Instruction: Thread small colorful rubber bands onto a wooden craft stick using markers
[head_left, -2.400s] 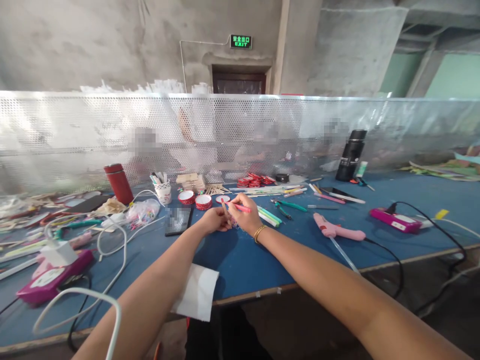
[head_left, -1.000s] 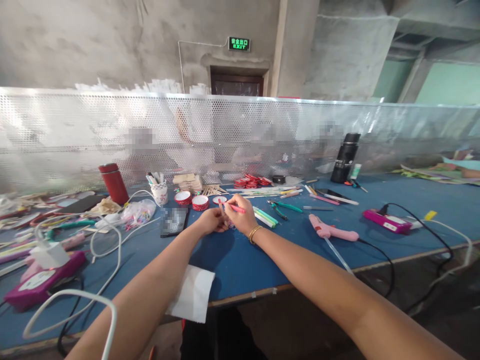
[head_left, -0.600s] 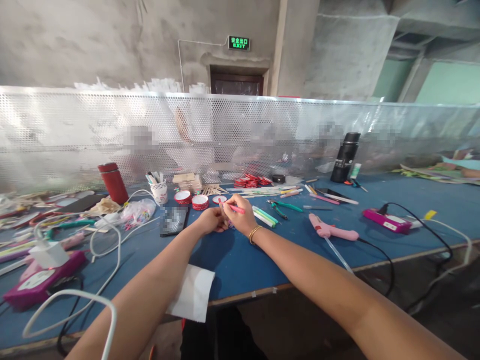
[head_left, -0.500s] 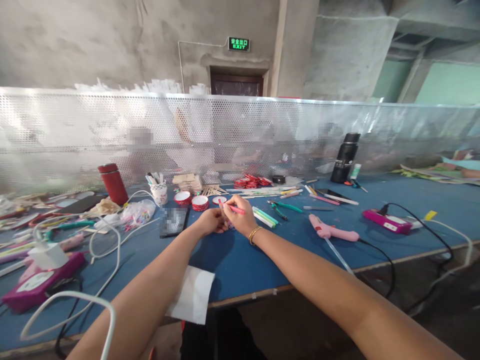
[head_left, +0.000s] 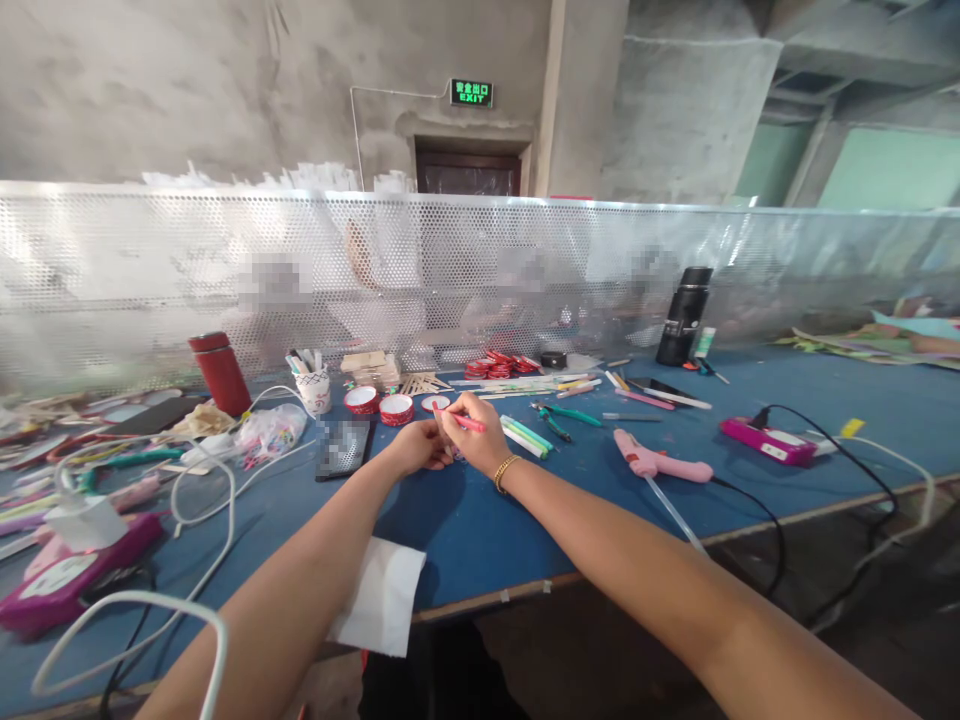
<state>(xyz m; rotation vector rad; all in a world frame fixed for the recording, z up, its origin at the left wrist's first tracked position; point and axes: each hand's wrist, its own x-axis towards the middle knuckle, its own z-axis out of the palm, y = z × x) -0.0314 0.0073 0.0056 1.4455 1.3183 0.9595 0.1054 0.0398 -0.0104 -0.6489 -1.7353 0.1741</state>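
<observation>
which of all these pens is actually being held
The red pen, gripped in the right hand. The green pens lie loose beside that hand, and others stand in the patterned white cup.

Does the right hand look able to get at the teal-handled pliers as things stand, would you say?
Probably yes: the teal-handled pliers lie near the right hand, past some low green and white sticks, uncovered; but the red pen it holds would likely hinder a grasp.

On table [head_left: 465, 540]: phone [head_left: 344, 452] left of pen [head_left: 470, 423] | pliers [head_left: 576, 414] between pen and glue gun [head_left: 661, 464] | partition [head_left: 465, 235] behind
</observation>
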